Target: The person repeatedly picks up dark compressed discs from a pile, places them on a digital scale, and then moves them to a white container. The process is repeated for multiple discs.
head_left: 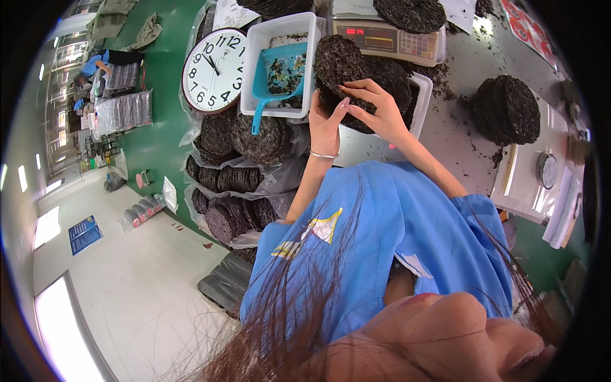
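Note:
Both my hands meet at a dark, crinkled round disc that looks like dried seaweed [339, 58], held tilted up in front of me. My left hand [325, 130] grips its lower edge, with the thumb in front and the fingers partly hidden behind it. My right hand [380, 109] pinches the disc's lower right side, its fingertips on the surface and its thumb near the left thumb. Behind and below, more dark discs [389, 79] lie in a white bin [422, 105], partly covered by my right hand.
Left of my hands, a white tub [310, 38] holds a blue dustpan [259, 79] beside a round clock [213, 71]. A digital scale [407, 44] bears another disc [410, 13]. A disc stack [507, 111] stands right; bagged discs [232, 179] lie left. Dark crumbs litter the table [455, 149].

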Demonstrator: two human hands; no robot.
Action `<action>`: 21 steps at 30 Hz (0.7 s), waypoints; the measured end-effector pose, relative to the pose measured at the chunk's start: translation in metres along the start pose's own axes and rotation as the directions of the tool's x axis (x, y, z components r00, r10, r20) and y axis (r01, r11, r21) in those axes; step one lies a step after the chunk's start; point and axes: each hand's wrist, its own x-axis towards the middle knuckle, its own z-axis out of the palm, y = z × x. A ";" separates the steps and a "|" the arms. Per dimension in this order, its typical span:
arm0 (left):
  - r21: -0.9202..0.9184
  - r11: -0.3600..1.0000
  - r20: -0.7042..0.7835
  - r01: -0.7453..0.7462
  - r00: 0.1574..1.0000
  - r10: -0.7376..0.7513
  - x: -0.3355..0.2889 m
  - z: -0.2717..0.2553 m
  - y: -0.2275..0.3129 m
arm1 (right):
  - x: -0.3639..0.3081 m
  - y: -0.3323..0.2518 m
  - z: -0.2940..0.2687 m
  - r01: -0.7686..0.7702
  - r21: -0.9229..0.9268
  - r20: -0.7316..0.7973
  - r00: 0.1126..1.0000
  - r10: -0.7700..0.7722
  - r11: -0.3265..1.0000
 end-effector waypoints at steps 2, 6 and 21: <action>0.040 0.999 0.007 -0.033 0.999 0.033 0.004 -0.001 -0.004 | -0.003 0.000 0.002 -0.006 0.063 -0.071 0.997 0.010 0.998; -0.041 0.998 -0.033 0.046 0.998 -0.048 0.011 -0.009 -0.004 | -0.001 0.017 -0.013 -0.215 0.131 -0.307 0.920 0.246 0.968; -0.295 0.950 -0.017 0.103 0.994 -0.113 0.037 0.009 -0.008 | 0.021 0.076 -0.054 -0.343 0.306 -0.406 0.797 0.448 0.888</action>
